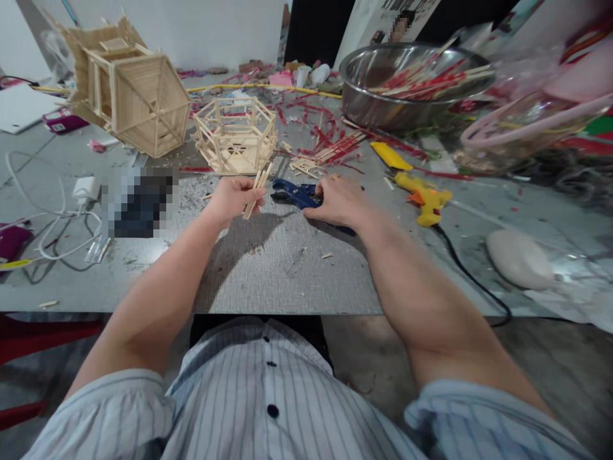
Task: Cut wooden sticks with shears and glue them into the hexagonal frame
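Several short wooden sticks (258, 190) are pinched between the thumb and fingers of my left hand (235, 197). To their right, my right hand (339, 201) is wrapped round a blue hand cutter (295, 193), whose jaws point left toward the sticks without touching them. Just behind my left hand stands an open hexagonal frame of thin sticks (235, 137). Farther left, a larger stick-built model (151, 105) lies tipped, its hexagonal base facing me. Loose cut sticks (306, 167) lie behind the cutter.
A steel bowl (383, 112) with red-marked sticks stands at the back right, beside a pink-rimmed basket (507, 137). A yellow glue gun (426, 195) with a black cord lies right of my hand. White cables (43, 236) and a charger (86, 190) lie left.
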Tool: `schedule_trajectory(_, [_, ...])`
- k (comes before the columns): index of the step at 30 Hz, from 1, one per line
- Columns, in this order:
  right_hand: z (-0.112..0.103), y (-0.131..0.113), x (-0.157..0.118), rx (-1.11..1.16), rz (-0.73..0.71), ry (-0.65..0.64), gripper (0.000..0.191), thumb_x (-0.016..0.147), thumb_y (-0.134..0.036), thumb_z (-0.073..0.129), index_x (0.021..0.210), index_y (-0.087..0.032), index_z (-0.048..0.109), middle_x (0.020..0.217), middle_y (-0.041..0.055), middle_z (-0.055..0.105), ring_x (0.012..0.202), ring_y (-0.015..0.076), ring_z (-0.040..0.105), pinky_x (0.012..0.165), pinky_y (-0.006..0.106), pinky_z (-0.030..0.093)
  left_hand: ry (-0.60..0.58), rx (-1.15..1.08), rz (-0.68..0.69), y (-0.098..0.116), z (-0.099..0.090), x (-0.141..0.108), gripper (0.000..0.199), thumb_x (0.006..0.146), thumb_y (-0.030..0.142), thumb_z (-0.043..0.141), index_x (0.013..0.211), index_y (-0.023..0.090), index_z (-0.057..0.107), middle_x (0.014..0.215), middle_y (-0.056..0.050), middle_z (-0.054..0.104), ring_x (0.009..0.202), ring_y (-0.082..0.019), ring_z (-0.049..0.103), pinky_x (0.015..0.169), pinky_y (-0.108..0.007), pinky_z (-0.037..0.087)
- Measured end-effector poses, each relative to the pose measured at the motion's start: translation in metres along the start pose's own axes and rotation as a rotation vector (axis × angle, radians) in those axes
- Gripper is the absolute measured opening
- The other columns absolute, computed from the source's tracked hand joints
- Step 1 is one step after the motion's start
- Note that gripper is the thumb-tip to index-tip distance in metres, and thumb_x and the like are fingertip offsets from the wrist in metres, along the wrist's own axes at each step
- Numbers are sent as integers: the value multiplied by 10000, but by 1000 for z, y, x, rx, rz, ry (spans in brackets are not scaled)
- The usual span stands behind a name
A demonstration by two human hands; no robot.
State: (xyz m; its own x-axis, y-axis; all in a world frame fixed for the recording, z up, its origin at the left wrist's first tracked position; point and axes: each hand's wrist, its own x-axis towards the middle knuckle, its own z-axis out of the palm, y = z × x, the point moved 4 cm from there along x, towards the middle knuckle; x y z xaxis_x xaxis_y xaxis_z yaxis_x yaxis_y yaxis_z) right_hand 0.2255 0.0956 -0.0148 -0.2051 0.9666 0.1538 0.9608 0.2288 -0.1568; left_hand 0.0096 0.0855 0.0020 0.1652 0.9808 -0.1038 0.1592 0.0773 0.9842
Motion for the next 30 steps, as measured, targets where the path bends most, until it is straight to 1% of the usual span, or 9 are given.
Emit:
schedule_trajectory(3, [-1, 6, 0, 188, 104, 73, 451, 625, -439, 732, 981, -206, 582, 966, 114, 661, 925, 321, 631, 815, 486, 493, 20, -59, -38, -1, -3, 0, 171, 828, 106, 609, 671, 128, 546, 537, 23, 601, 423, -68, 570, 450, -178, 447])
schedule_trajectory(6, [-1, 14, 2, 425, 126, 178, 548, 614, -475, 753, 1063, -228, 558, 1032, 93, 663, 932, 290, 638, 818, 466, 505, 17, -121, -72, -3, -5, 0, 145, 828, 123, 608, 711, 143, 524, 588, 11, 633, 491, -95, 624, 508, -206, 495])
schedule_trajectory(9, [-2, 18, 5, 658, 114, 231, 530, 654, -482, 720, 1091, -236, 549, 1059, 88, 663, 944, 263, 645, 832, 452, 513, 13, -179, -78, -5, -7, 2, 124, 825, 141, 606, 751, 157, 508, 626, 4, 647, 557, -119, 656, 577, -252, 535])
schedule_trajectory(13, [-12, 14, 3, 930, 138, 227, 470, 725, -534, 611, 1100, -264, 529, 1083, 85, 670, 955, 259, 645, 792, 439, 522, 20, -216, 24, -9, -9, 7, 150, 790, 188, 656, 794, 168, 507, 709, 3, 658, 684, -138, 687, 715, -316, 558])
schedule_trajectory(16, [-22, 7, -4, 1067, 144, 270, 464, 710, -590, 540, 1037, -261, 527, 1051, 102, 677, 926, 268, 641, 771, 432, 520, 23, -195, 123, -16, -8, 14, 134, 780, 188, 661, 809, 165, 532, 731, 4, 659, 728, -136, 682, 758, -325, 547])
schedule_trajectory(20, [-23, 2, -8, 1110, 164, 240, 438, 709, -623, 444, 966, -287, 559, 982, 83, 680, 947, 298, 638, 729, 446, 525, -17, -110, 236, -28, -3, 22, 115, 750, 95, 647, 748, 149, 546, 675, 15, 635, 680, -106, 647, 706, -260, 517])
schedule_trajectory(24, [-16, 4, -5, 1154, 186, 186, 455, 743, -568, 326, 969, -294, 610, 977, 88, 682, 952, 338, 645, 677, 491, 525, -66, -5, 314, -31, -1, 24, 98, 745, 102, 647, 743, 142, 558, 702, 1, 647, 684, -104, 638, 679, -236, 492])
schedule_trajectory(27, [-13, 6, -4, 1009, 181, 265, 495, 795, -540, 281, 1085, -299, 601, 1057, 98, 673, 1008, 341, 627, 724, 497, 517, -90, 67, 340, -28, -1, 21, 102, 737, 115, 648, 742, 142, 550, 703, -2, 643, 681, -101, 630, 658, -221, 478])
schedule_trajectory(30, [-11, 4, -5, 831, 164, 419, 493, 820, -433, 281, 1214, -271, 528, 1127, 108, 644, 1050, 307, 610, 804, 478, 505, -87, 144, 351, -23, -1, 17, 102, 739, 129, 640, 726, 144, 540, 686, 5, 626, 662, -89, 608, 638, -201, 459])
